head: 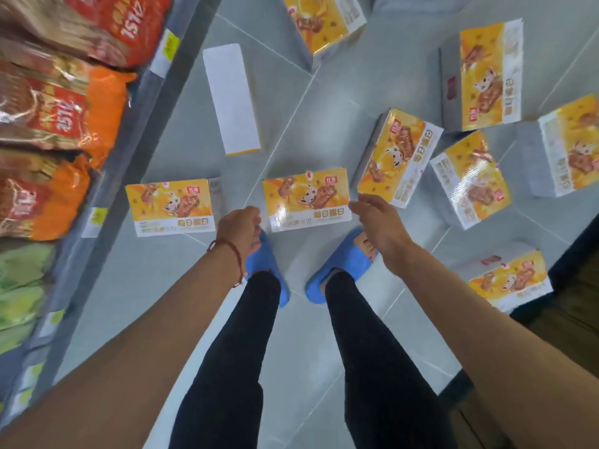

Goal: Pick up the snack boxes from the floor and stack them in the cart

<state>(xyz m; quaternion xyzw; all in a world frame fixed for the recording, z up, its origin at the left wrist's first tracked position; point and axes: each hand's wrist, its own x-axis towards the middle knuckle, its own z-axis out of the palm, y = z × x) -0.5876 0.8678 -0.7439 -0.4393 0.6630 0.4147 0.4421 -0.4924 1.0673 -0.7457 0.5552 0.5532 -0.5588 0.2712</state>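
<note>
Several yellow and white snack boxes lie scattered on the grey tiled floor. One snack box (306,199) lies flat just ahead of my feet. My left hand (241,226) hovers at its left edge with fingers loosely curled, holding nothing. My right hand (376,218) reaches toward its right edge with fingers extended, also holding nothing. Another box (170,205) lies to the left, one box (393,157) leans to the right, and a box showing its white side (230,98) lies farther ahead. No cart is in view.
A store shelf (107,176) with orange and red snack bags (55,124) runs along the left. More boxes (486,76) crowd the floor at the right and far side. My feet in blue slippers (340,270) stand on the tiles. A dark object (573,286) fills the right edge.
</note>
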